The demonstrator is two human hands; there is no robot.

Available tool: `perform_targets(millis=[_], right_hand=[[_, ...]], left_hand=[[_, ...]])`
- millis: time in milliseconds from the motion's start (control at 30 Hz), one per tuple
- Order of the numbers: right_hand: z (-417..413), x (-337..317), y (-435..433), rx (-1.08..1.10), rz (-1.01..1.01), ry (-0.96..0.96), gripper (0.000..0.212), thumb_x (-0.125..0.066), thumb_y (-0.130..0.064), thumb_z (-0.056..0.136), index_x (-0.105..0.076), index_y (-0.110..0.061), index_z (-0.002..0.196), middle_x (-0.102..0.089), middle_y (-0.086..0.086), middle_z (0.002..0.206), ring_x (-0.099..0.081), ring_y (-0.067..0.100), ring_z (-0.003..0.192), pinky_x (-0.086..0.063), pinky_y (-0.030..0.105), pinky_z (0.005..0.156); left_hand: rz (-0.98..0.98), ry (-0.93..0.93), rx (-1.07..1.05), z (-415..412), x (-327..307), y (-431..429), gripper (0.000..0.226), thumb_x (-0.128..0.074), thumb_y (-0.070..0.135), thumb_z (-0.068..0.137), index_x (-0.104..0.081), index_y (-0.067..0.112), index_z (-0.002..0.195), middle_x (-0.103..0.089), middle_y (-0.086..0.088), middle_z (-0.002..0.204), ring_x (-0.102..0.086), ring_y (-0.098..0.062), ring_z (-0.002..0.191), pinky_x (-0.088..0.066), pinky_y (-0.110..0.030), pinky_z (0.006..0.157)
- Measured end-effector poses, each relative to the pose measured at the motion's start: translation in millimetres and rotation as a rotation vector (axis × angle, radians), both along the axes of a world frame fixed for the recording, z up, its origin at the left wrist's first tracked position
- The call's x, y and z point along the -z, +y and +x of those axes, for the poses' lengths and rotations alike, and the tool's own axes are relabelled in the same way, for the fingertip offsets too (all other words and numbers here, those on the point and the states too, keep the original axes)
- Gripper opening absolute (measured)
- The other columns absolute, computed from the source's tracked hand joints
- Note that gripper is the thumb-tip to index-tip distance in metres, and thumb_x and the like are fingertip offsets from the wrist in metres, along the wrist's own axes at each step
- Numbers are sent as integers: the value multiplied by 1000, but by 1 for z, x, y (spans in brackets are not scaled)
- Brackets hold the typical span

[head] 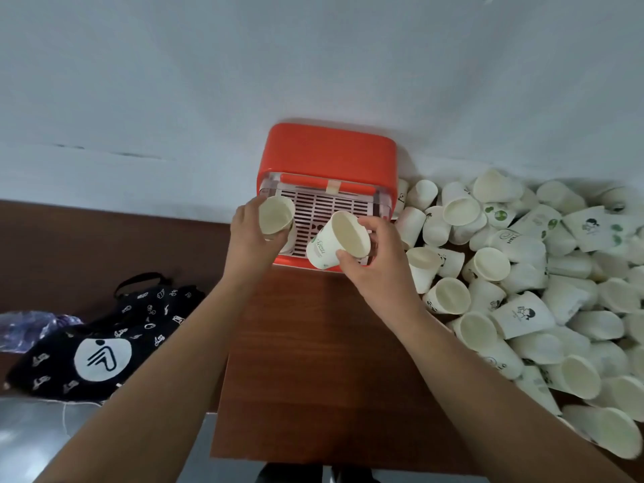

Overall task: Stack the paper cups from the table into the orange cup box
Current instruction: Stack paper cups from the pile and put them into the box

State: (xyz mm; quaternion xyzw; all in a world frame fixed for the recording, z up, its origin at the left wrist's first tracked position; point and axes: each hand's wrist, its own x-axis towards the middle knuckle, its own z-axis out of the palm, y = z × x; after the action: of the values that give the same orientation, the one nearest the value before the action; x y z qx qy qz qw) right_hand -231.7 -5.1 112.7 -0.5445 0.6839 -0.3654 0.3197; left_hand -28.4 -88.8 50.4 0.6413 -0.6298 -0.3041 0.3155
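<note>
Head view, left grip (249, 235) holding pale cup (277, 215), right grip (378, 261) holding printed cup (343, 244)

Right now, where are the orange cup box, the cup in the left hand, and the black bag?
Orange cup box (327, 151): head view, on its orange top.
Cup (276, 216) in left hand (248, 237): head view, inside its open mouth.
Black bag (103, 355): head view, on its round white logo.

The left hand (249, 235) is gripping a paper cup (277, 215); the right hand (374, 259) is gripping a second paper cup (339, 244). The orange cup box (329, 151) is sitting just beyond both hands, loose cups (491, 263) lying rightward.
</note>
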Motion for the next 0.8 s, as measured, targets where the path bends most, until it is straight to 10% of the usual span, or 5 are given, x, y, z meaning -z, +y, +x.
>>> perform_targets(millis=[267,433,800], right_hand=[[26,-5,-24,36,-44,16,54,-76,-29,84,-49,-25,129,-51,-11,126,-50,7,117,-41,12,91],[52,-3,-50,-14,-90,12,56,-79,-26,84,-50,-19,131,-51,-9,130,-46,6,120,-32,-2,87],[89,39,-89,-226,-74,487,69,-78,-30,83,-45,-17,143,-52,1,142,-46,19,132,-40,34,111]], left_hand=[[160,-112,185,17,25,-12,94,-75,49,84,-18,36,157,-31,-11,150,-24,-28,144,-36,-52,109],[210,227,298,31,19,-11,102,-80,22,85,-9,51,153,-44,10,149,-45,2,133,-44,-20,105],[322,268,237,48,27,-5,63,-69,15,92,-42,28,147,-57,11,139,-54,-2,125,-47,-34,108]])
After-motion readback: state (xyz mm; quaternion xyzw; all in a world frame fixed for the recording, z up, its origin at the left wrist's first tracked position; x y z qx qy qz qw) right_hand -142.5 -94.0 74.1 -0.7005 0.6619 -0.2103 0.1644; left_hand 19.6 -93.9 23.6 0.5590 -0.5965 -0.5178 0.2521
